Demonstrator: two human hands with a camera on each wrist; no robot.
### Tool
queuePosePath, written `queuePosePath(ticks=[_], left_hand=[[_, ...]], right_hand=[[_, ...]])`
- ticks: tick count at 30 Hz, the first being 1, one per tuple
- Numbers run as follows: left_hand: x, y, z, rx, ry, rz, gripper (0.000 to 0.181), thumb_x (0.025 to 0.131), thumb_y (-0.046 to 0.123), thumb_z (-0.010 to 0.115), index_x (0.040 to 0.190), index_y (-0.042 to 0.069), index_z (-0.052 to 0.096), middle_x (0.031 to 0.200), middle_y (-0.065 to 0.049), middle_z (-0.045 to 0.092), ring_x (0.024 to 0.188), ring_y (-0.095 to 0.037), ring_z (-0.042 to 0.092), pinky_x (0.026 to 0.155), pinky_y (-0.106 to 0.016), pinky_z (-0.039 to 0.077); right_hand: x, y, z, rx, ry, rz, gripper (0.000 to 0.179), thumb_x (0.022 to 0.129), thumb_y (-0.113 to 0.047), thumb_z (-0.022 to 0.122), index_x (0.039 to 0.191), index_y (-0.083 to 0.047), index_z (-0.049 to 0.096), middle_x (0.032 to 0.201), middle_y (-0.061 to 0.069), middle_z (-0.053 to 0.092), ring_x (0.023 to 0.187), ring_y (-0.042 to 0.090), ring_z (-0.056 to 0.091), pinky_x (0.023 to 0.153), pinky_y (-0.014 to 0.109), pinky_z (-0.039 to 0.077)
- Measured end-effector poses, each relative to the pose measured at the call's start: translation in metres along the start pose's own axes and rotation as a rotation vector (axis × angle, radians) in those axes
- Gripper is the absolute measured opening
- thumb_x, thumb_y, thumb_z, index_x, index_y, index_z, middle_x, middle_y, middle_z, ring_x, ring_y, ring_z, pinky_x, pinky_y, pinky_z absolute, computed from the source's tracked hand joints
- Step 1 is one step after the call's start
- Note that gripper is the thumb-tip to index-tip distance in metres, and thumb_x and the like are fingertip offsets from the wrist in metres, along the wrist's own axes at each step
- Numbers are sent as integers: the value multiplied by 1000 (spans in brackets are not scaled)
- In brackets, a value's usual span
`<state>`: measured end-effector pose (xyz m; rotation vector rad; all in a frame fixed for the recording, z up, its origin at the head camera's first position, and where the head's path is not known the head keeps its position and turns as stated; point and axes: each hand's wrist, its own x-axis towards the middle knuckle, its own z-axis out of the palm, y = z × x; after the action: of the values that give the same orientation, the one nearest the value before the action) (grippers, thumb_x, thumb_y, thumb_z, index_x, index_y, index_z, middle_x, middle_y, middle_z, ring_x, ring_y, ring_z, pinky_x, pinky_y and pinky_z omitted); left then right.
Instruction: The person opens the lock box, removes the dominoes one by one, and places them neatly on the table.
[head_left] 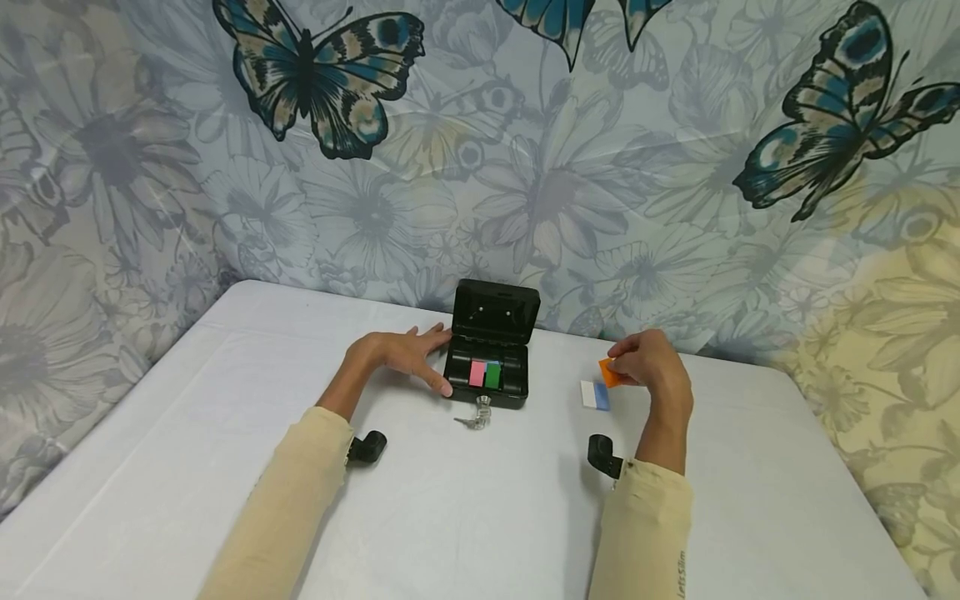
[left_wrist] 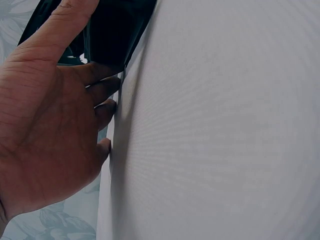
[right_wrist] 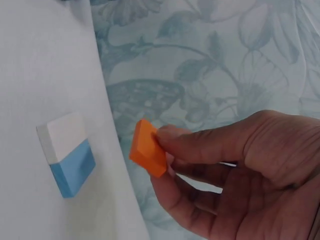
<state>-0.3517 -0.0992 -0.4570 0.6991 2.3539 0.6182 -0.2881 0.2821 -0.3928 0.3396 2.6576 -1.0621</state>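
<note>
An open black cash box stands toward the back of the table, its lid raised. Inside it lie a pink eraser and a green eraser. My left hand rests against the box's left side with fingers spread, as the left wrist view also shows. Farther right, my right hand pinches an orange eraser between thumb and fingers, above the table. Just to its left, a white-and-blue eraser lies on the cloth.
Keys hang from the lock at the front of the box. A white cloth covers the table. Directly behind the table's far edge hangs a backdrop printed with flowers and butterflies.
</note>
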Motion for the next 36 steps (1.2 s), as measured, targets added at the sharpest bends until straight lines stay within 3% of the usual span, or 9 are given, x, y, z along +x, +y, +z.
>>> queuePosePath(ticks=[8,15,24,36], left_hand=[[0,0,-1,8,-2,0,126,79,66,81,170,21,5,178,-10,-8,161,-53,-9,127,-74,0],[-1,1,-2,3,0,-4,125,80,64,81,170,22,5,178,-10,-9,161,-52,-10,127,-74,-1],[0,0,-2,13,-6,0,125,81,64,80,170,21,5,178,-11,-9,161,-52,-10,128,-72,-1],[2,-1,-1,10,-11,2,124,81,63,80,170,21,4,178,-11,-9,161,-51,-11,128,-72,-2]], right_hand=[[6,8,0,-91,11,95,27,95,-1,69,119,11,71,106,23,75,76,18,71,70,29,60],[11,14,1,-133,7,171,22,94,-1,69,115,5,73,97,15,75,75,18,69,71,30,57],[14,14,5,-173,-21,186,21,93,-1,72,113,7,73,96,17,76,72,17,70,69,30,58],[14,15,7,-230,-41,166,25,91,-2,70,114,7,73,82,8,77,68,14,69,72,33,54]])
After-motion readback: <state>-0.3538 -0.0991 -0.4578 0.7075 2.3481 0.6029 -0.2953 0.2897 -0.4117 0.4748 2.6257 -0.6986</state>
